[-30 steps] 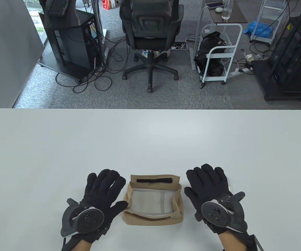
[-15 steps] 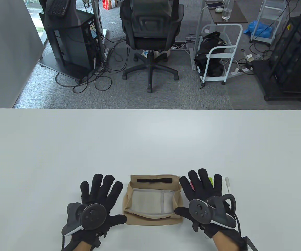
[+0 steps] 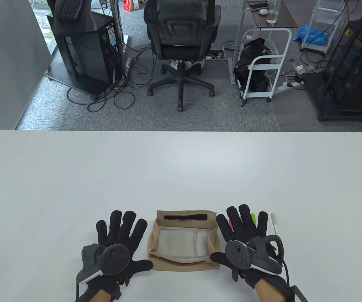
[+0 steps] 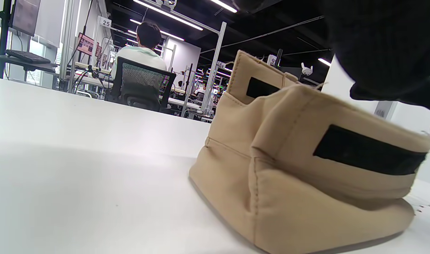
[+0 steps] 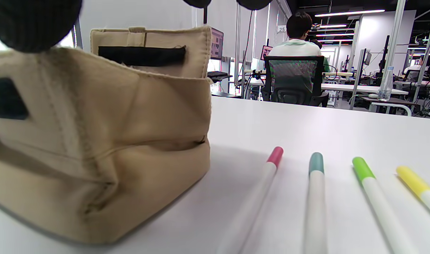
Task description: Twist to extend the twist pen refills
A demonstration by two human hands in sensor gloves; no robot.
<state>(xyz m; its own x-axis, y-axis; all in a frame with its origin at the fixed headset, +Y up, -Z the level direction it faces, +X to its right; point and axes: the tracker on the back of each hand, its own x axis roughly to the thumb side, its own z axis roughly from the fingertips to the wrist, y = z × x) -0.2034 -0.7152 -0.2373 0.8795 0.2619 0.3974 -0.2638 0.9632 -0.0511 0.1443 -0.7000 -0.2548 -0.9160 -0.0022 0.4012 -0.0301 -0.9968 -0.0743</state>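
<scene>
Several white twist pens lie side by side on the table right of a beige fabric pouch (image 3: pixel 184 265). In the right wrist view their caps are pink (image 5: pixel 275 156), teal (image 5: pixel 316 162), green (image 5: pixel 359 168) and yellow (image 5: pixel 410 180). My right hand (image 3: pixel 242 229) hovers over them, fingers spread, holding nothing. In the table view it hides most of them; a pink bit (image 3: pixel 230 223), a green tip (image 3: pixel 253 217) and one white pen (image 3: pixel 273 222) show. My left hand (image 3: pixel 121 231) is spread flat left of the pouch, empty.
The pouch stands open, with black velcro strips on its flap (image 3: pixel 185 217) and its near wall (image 4: pixel 368 151); its inside shows pale mesh. The white table (image 3: pixel 181 170) stretches far ahead. An office chair (image 3: pixel 181 47) and carts stand beyond its far edge.
Both hands drew back a little toward me and spread their fingers. The right hand turned, uncovering the white pen and the coloured tips. Little has moved in the last half second.
</scene>
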